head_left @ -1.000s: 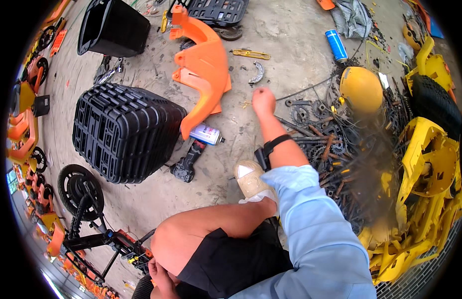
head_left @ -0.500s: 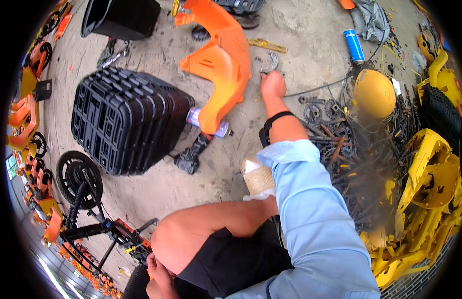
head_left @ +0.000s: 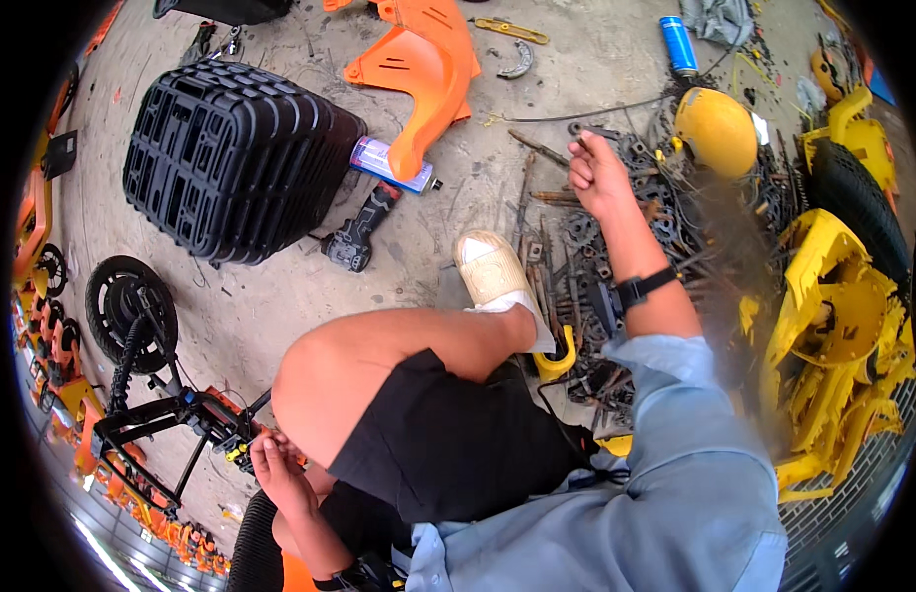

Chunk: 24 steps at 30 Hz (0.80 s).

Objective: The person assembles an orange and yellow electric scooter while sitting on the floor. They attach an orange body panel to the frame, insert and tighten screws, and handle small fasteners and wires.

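Observation:
My right hand (head_left: 600,178) is closed over the left edge of a pile of greasy metal parts (head_left: 601,261). A thin dark end shows at its fingertips, too small to name. Left of its fingers, a rusty rod (head_left: 538,148) lies on the floor. My left hand (head_left: 283,479) is low at the left beside my knee, its fingers pinched next to a black scooter frame (head_left: 196,414) with a wheel. What they pinch, if anything, is hidden. A curved grey metal piece (head_left: 518,61) lies farther off, apart from both hands.
At the left stand a black ribbed crate (head_left: 231,163) and a cordless power tool (head_left: 359,232). Nearby lie a spray can (head_left: 389,163) and an orange plastic panel (head_left: 433,74). A blue can (head_left: 678,46), a yellow dome (head_left: 717,131) and yellow body panels (head_left: 843,326) are at the right.
My right hand has left the curved metal piece and moved right and back over the metal pile. My left hand has come up beside the scooter frame. The whole view has shifted.

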Each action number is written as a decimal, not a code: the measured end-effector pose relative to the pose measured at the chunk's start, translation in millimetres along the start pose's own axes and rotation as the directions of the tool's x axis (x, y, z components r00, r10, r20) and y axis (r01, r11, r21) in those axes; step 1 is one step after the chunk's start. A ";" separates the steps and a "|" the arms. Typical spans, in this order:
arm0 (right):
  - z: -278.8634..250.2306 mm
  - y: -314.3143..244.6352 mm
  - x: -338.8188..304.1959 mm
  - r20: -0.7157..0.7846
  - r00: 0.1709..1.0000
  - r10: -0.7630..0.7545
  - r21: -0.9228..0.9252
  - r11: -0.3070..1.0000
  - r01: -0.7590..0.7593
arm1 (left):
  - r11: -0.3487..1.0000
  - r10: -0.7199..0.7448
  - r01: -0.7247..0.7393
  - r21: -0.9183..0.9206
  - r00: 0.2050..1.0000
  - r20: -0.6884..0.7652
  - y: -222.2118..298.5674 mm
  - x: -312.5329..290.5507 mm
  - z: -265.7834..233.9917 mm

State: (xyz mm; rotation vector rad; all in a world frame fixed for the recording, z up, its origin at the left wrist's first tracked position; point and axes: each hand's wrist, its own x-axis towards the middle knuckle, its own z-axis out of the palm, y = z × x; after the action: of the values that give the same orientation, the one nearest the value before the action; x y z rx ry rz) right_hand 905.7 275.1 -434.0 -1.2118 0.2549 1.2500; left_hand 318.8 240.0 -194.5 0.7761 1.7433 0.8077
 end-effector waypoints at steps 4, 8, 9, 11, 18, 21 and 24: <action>20.3 -35.0 -86.0 0.211 0.977 0.029 0.079 0.996 -0.046 | 0.989 0.085 -0.087 -0.121 0.996 -0.022 20.5 -7.0 -1.1; 67.2 -60.3 -152.6 0.446 0.895 -0.026 0.039 0.999 0.009 | 0.955 0.209 -0.209 -0.211 0.978 -0.023 38.2 -17.8 -13.1; 77.9 -63.4 -168.4 0.501 0.864 -0.041 0.028 0.999 0.031 | 0.947 0.218 -0.224 -0.230 0.975 -0.050 40.2 -21.1 -18.5; 99.2 -62.6 -197.8 0.628 0.777 -0.047 0.041 0.999 0.027 | 0.943 0.220 -0.246 -0.224 0.966 -0.134 40.7 -26.4 -33.3; 154.4 -42.4 -318.2 0.857 0.508 0.090 -0.049 0.994 -0.093 | 0.826 0.293 -0.372 -0.424 0.925 -0.241 12.8 -58.6 -107.4; 187.1 -37.9 -348.8 0.880 0.447 0.163 -0.164 0.986 -0.038 | 0.785 0.251 -0.393 -0.479 0.908 -0.334 2.8 -66.5 -133.6; 220.5 -33.0 -375.8 0.908 0.376 0.183 -0.226 0.972 0.072 | 0.749 0.235 -0.420 -0.513 0.891 -0.388 -1.4 -71.8 -154.4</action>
State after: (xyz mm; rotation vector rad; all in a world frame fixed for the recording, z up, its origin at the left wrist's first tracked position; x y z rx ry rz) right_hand 694.8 238.8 -53.1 -0.4827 -0.7434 1.8805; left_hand 191.0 156.9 -118.7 0.5534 1.4797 1.6967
